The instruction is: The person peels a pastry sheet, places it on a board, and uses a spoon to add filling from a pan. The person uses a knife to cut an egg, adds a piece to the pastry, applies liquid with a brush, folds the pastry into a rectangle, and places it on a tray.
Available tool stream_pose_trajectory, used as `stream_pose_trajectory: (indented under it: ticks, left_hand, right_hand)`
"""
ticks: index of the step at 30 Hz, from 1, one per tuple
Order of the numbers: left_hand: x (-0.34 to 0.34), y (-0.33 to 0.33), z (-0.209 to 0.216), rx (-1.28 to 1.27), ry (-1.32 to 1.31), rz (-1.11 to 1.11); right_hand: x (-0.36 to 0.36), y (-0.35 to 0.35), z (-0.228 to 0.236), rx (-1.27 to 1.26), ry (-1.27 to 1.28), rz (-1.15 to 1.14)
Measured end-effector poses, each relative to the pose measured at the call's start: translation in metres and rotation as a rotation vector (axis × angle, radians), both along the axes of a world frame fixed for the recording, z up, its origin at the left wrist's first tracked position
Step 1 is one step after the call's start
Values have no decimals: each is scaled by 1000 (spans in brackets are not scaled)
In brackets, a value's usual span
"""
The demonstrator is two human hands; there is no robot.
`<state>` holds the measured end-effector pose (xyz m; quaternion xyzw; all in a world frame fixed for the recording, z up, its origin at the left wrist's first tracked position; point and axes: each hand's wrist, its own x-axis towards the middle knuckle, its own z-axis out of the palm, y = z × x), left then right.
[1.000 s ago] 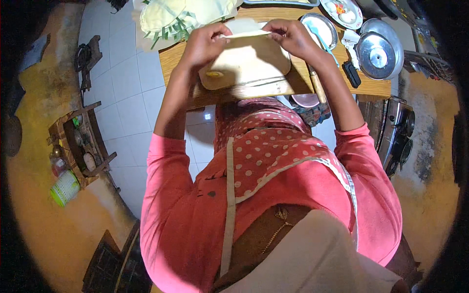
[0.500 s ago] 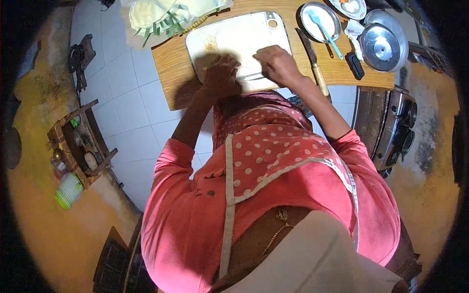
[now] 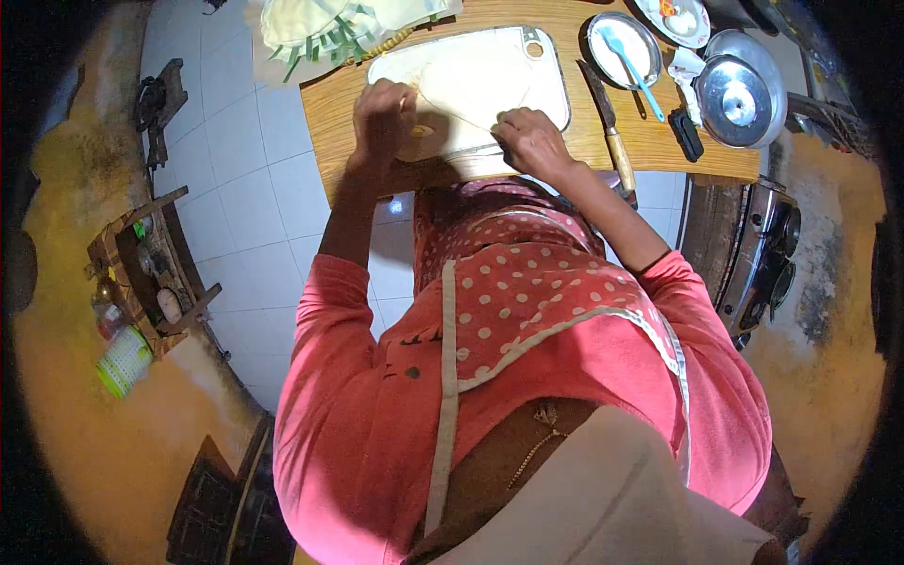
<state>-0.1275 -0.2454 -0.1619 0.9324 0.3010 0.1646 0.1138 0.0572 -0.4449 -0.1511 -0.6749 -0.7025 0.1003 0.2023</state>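
Note:
A white cutting board (image 3: 551,104) with a dark rim and a corner hole lies on the wooden table in front of me. On it is a thin, pale sheet that looks like rolled dough (image 3: 476,89), faint against the white. My left hand (image 3: 384,118) is curled closed over the board's left side; its shadow and turned fingers hide whatever they hold. At the board's near right part, my right hand (image 3: 532,143) has its fingers bent together at the sheet's near edge.
Right of the board lies a knife with a wooden handle (image 3: 617,155). Beyond it are a bowl of white stuff (image 3: 636,56) with a blue brush (image 3: 629,66), a black object (image 3: 686,135) and a metal pan (image 3: 734,99). Green leaf strips (image 3: 325,42) lie at the far left.
My left hand has risen from the board's near edge toward its left side, uncovering more of the pale sheet. My right hand has moved slightly nearer to me.

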Motion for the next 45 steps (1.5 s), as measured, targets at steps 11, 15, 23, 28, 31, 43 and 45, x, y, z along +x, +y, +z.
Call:
stream_pose_trajectory:
  ticks: [11, 15, 23, 28, 31, 43, 45]
  left_hand:
    - [65, 13, -14, -18, -168, -363]
    - [59, 33, -18, 95, -55, -200]
    - [67, 37, -19, -190, -296, -78]
    - [65, 44, -33, -283, -250, -325]
    - [67, 43, -35, -283, -250, -264]
    - [75, 45, -29, -28, -371, -99]
    - [75, 36, -29, 47, -445, -454]
  right_hand:
    - [-4, -1, -4, 36, 59, -3]
    - [-2, -6, -2, 26, 88, 1]
    - [1, -4, 2, -11, 86, 14]
    - [2, -1, 11, -28, 96, 37]
    - [3, 0, 8, -24, 101, 45]
    - [1, -2, 11, -21, 106, 3]
    - [4, 1, 13, -30, 111, -9]
